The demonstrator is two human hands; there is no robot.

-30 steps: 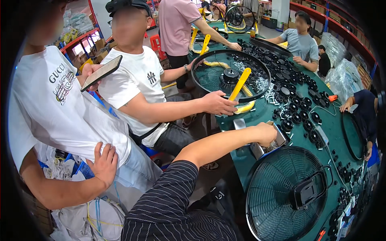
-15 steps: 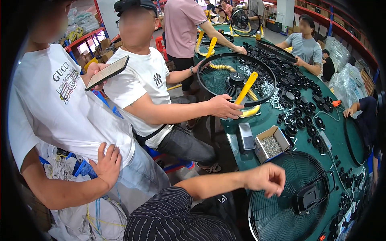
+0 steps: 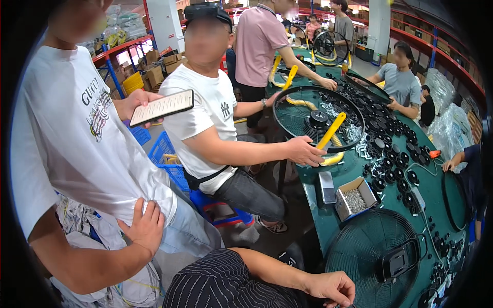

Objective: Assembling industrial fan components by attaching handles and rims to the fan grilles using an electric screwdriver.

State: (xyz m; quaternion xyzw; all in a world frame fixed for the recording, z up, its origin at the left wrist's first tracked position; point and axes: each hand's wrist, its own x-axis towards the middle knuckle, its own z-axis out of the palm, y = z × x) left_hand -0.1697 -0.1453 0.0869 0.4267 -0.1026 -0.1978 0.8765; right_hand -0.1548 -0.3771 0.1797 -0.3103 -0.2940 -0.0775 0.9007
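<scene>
My left hand (image 3: pixel 331 287) is low in the picture, on a bare forearm below a black striped sleeve. Its fingers are curled together with the thumb against them; what they hold, if anything, is too small and too close to the lower edge to make out. Just beyond it lies a round black wire fan grille (image 3: pixel 354 251) on the green table (image 3: pixel 318 220), with a black rectangular housing (image 3: pixel 395 264) at its middle. My right hand does not show.
A carton (image 3: pixel 343 207) of small metal fasteners and a grey metal case (image 3: pixel 326 187) stand beyond the grille. Opposite-left, a seated co-worker grips a fan frame (image 3: pixel 277 123) with yellow stands (image 3: pixel 331 132). Black round parts (image 3: pixel 390 159) crowd the table. A standing person holds a phone (image 3: pixel 162 107).
The view has swung left, so the scene sits further right. My left hand has dropped from over the grille toward the lower edge, fingers more curled. The phone's screen now faces me more.
</scene>
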